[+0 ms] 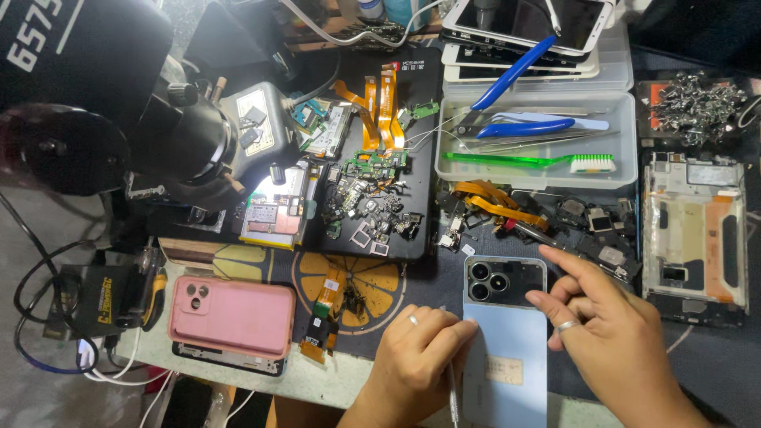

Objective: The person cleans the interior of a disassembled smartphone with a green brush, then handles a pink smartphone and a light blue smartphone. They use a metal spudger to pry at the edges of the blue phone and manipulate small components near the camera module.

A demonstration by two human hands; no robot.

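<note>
The light-blue phone (507,333) runs off the bottom edge; the left hand (412,357) hides its lower-left side.

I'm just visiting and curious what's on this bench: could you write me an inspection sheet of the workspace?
Surface: dark mat with an orange-slice print.
Job's things: light blue phone, back up, camera end away.
Clutter: pink phone, orange flex strips, small parts, tray with blue pliers, green toothbrush.
Grip: left hand holds a thin tool at the phone's edge; right hand touches it.
Cables: black and white leads at left.
Surroundings: microscope, stacked screens.
</note>
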